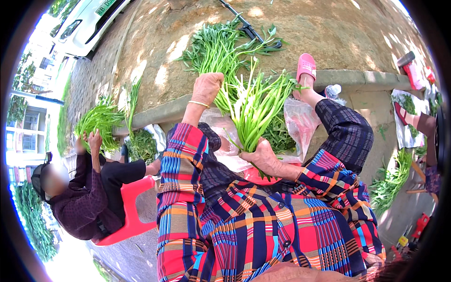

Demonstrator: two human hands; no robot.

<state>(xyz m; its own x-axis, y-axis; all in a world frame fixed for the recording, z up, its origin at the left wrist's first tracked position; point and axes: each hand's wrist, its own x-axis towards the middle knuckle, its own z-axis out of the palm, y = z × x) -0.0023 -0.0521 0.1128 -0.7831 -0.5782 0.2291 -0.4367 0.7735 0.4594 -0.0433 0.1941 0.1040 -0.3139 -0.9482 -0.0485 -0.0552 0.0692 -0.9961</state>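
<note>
My right hand [265, 159] is wrapped round a thick bunch of water spinach [257, 110], its pale green stems fanning upward and some leaves poking out below the fist. To the left, my left hand [208, 88], with a bangle at its wrist, is closed beside the far stems; what its fingers hold is hidden. Just beyond, a larger heap of water spinach [213, 47] lies on the bare soil. Between my legs, a clear plastic bag [300, 123] is spread open, with darker leaves [279, 134] in it.
A stone kerb [376, 81] runs across, with a pink slipper [306, 65] on my foot beyond it. A black pole [249, 29] lies by the heap. At left, a person on a red stool [134, 207] holds greens [101, 122]. More greens [392, 181] lie at right near another person's leg.
</note>
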